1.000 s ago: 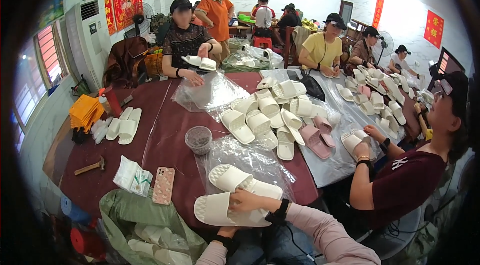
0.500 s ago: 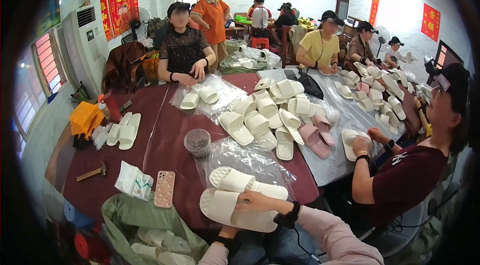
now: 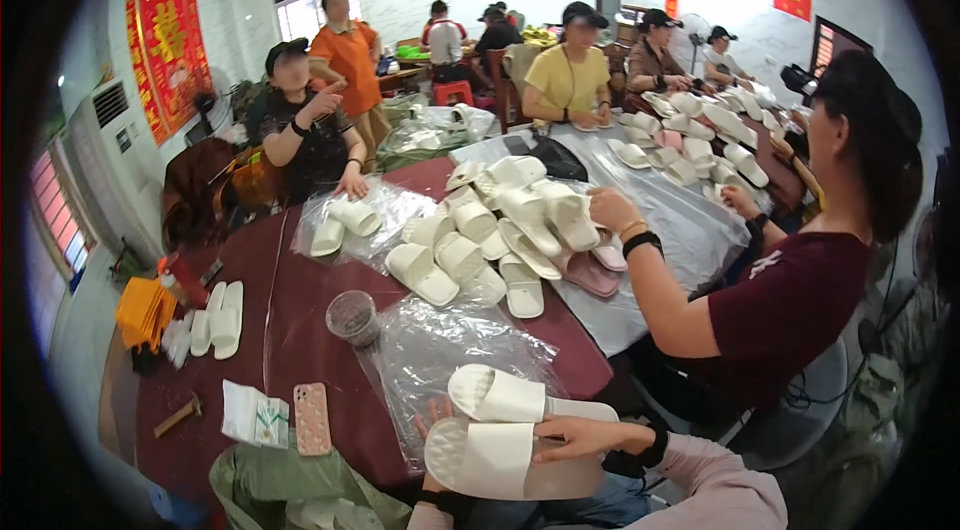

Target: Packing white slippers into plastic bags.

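Observation:
A pair of white slippers lies side by side in front of me, the near slipper (image 3: 478, 458) partly overlapping the far slipper (image 3: 580, 411). My right hand (image 3: 582, 437) is on the near slipper, its fingertips against the strap's edge. From beneath, my left hand (image 3: 433, 418) supports the pair at its toe end. A few of its fingers show past the far side, while its palm is hidden. Just beyond lies a clear plastic bag (image 3: 455, 350) spread on the dark red table (image 3: 300, 330).
A pile of slippers (image 3: 465, 250) rises ahead. Left of the bag stands a clear round tub (image 3: 352, 318). Farther left are a phone (image 3: 312, 419), a paper packet (image 3: 254, 414) and a hammer (image 3: 178, 416). A green sack (image 3: 290, 480) sits near my left arm. A co-worker's arm (image 3: 660, 300) reaches in from the right.
My view has swung right. My left fingers now show past the slippers' far side. The co-worker on the right reaches to the pile with a slipper, and the person across has raised a hand.

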Action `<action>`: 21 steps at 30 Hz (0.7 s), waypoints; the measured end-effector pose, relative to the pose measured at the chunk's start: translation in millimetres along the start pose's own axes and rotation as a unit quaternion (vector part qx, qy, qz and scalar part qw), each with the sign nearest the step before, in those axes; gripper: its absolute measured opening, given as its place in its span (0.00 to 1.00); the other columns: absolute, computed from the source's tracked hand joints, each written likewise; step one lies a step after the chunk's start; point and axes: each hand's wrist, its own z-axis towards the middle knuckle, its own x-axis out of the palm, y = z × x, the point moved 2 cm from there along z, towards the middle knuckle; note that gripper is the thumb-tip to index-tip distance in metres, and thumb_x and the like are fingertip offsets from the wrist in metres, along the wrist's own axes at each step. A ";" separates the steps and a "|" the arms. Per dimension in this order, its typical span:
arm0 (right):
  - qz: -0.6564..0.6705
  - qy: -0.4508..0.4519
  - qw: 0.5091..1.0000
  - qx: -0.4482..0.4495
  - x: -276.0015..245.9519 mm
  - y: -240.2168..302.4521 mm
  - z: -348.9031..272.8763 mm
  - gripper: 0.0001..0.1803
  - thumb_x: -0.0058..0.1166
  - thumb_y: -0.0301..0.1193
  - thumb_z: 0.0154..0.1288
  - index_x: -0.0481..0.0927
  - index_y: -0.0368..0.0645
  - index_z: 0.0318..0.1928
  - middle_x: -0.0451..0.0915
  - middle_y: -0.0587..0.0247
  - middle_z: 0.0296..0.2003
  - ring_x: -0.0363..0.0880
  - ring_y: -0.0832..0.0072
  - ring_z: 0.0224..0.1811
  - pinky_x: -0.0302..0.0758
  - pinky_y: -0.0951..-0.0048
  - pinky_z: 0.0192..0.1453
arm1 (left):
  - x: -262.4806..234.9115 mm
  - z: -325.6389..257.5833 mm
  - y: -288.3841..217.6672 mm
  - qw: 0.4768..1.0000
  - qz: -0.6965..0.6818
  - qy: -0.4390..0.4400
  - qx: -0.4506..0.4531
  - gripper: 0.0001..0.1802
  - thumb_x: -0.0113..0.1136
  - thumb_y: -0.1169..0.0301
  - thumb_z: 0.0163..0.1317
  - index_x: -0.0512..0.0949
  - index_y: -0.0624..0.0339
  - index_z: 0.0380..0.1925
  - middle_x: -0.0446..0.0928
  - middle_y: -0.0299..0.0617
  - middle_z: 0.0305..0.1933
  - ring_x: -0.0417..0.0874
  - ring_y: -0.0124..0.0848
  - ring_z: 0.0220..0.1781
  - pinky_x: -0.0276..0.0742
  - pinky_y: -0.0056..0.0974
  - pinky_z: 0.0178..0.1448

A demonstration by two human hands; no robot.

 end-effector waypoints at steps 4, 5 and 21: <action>0.013 0.022 0.999 0.027 1.6 9.9 -18.0 0.27 0.52 0.43 0.66 0.69 0.38 0.59 0.69 0.52 0.52 0.67 0.68 0.52 0.64 0.72 0.55 | 11.9 3.3 -2.5 0.999 0.036 -0.033 0.013 0.27 0.40 0.49 0.63 0.68 0.42 0.60 0.50 0.50 0.72 0.48 0.55 0.72 0.36 0.73 0.65; 0.016 0.020 0.999 0.021 1.9 10.3 -21.5 0.27 0.51 0.43 0.66 0.68 0.38 0.59 0.68 0.51 0.54 0.67 0.67 0.54 0.63 0.72 0.57 | 10.0 5.1 -2.7 0.998 0.026 -0.050 0.007 0.26 0.40 0.49 0.63 0.69 0.43 0.58 0.51 0.52 0.72 0.48 0.55 0.72 0.36 0.72 0.66; 0.033 0.031 0.999 0.009 11.4 -4.0 -44.5 0.30 0.51 0.47 0.65 0.69 0.42 0.60 0.70 0.55 0.49 0.66 0.70 0.50 0.64 0.73 0.53 | -24.8 13.8 0.8 0.958 -0.285 -0.025 0.009 0.25 0.55 0.49 0.54 0.77 0.46 0.49 0.63 0.49 0.64 0.60 0.55 0.65 0.54 0.59 0.65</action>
